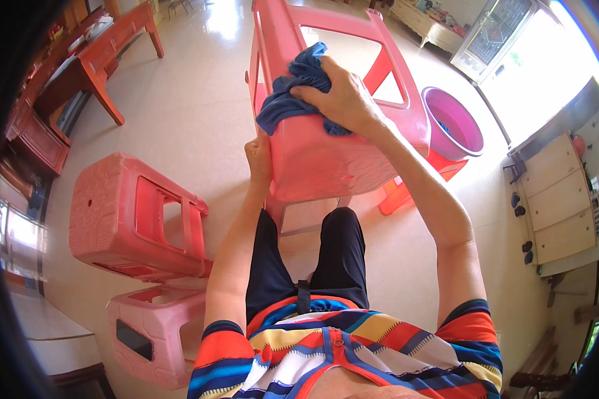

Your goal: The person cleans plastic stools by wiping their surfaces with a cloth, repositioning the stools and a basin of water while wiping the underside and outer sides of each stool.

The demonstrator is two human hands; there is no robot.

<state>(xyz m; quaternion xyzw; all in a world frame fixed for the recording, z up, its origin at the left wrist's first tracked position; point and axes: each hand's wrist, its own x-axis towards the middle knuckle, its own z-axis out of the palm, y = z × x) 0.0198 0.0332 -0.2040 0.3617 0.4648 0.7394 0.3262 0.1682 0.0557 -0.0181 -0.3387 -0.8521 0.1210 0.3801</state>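
Observation:
A red plastic stool (329, 164) lies on its side in front of me, raised at knee height, its seat facing me. My right hand (347, 95) presses a crumpled blue cloth (297, 95) onto the upper side of this stool, near the seat's edge. At the stool's left side my left hand (259, 154) is closed against the edge; its fingers are partly hidden behind the plastic. What holds the stool up is mostly hidden, though a metal-like bar shows beneath it.
Two more plastic stools, one red (100, 214) and one pink (145, 339), lie on the floor at left. A purple basin (471, 132) with blue cloth inside rests on a red stool (444, 164) at right. A wooden table (92, 65) stands upper left.

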